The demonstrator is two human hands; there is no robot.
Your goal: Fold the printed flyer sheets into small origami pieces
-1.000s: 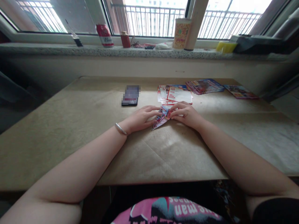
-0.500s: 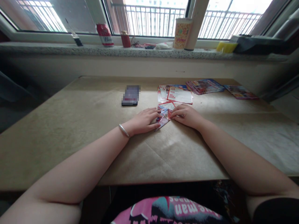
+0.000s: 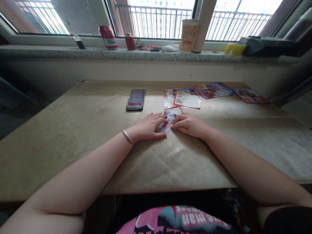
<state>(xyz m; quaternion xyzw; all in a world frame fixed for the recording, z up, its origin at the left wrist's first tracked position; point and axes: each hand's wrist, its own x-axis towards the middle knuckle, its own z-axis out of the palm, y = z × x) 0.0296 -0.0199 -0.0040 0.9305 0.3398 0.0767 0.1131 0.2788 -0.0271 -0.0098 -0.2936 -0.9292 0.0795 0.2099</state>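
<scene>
A colourful printed paper sheet [image 3: 168,127] lies folded on the table between my two hands, with a pale, red-edged part at its far end. My left hand [image 3: 151,126] rests on its left side, fingers stretched out and spread, thumb at the near corner. Along the folded right edge, the fingers of my right hand [image 3: 191,124] are drawn together and press on the sheet. Those fingers cover part of the paper. Just beyond it lie several loose printed sheets [image 3: 187,99], the top one mostly white with red marks.
A phone [image 3: 136,100] lies left of the sheets. Toward the back right are a stack of colourful printed papers [image 3: 213,90] and a smaller pile [image 3: 251,96]. On the windowsill [image 3: 146,56] stand a can [image 3: 108,37], a red bottle [image 3: 130,42] and a patterned cup [image 3: 188,35].
My right hand has slid left and slightly nearer across the paper, so its right part is now folded in and the visible sheet is narrower. My left hand has barely moved.
</scene>
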